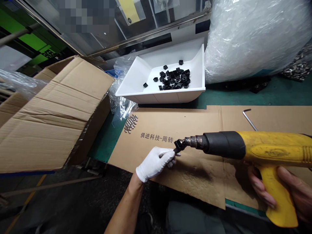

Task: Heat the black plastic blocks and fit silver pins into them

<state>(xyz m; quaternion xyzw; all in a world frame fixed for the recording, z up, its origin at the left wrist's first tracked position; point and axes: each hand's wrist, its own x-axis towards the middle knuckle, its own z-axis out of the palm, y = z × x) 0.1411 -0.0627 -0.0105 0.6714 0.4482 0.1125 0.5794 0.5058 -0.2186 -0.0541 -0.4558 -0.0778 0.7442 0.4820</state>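
Note:
My left hand (157, 162), in a white glove, pinches a small black part (179, 145) above the cardboard sheet (151, 120). Bare and wrapped round the handle of a yellow tool with a black barrel (275, 149), my right hand (275, 188) is at the right edge. The tool's stepped metal nozzle points left, and its tip is at the black part; whether they touch is hard to tell. A group of small shiny metal pieces (131, 123) lies on the sheet's left end.
Behind the sheet stands a white tray (161, 94) holding several black parts (174, 78). An open cardboard box (56, 113) is at left, a large plastic-wrapped bundle (253, 35) at back right. A hex key (250, 120) lies behind the tool.

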